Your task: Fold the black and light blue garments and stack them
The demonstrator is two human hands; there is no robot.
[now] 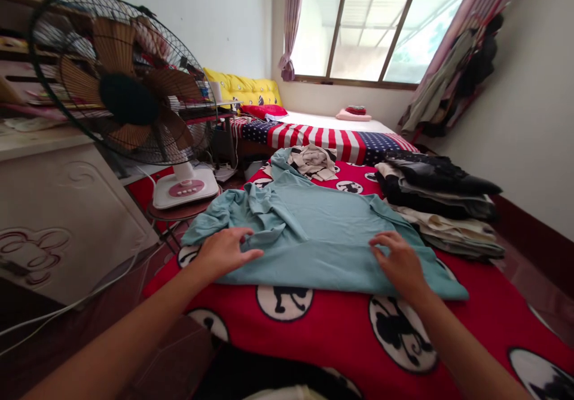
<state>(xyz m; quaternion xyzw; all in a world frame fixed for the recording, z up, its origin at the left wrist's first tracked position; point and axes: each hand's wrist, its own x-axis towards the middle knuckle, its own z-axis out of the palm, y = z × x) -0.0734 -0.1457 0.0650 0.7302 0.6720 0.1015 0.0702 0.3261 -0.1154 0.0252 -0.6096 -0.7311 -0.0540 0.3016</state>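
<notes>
A light blue long-sleeved shirt lies spread on a red blanket, its near edge running straight across in front of me. Its cloth is bunched and creased at the left, while the middle is fairly flat. My left hand is over the shirt's left part, thumb and fingers spread with nothing between them. Over the right part, my right hand has its fingers curved and thumb apart, close to the cloth. Whether either hand touches the fabric is hard to tell.
A stack of folded clothes stands at the right, and a crumpled beige garment lies beyond the shirt. At the left, a fan sits on a stool. A bed is at the back beneath a window.
</notes>
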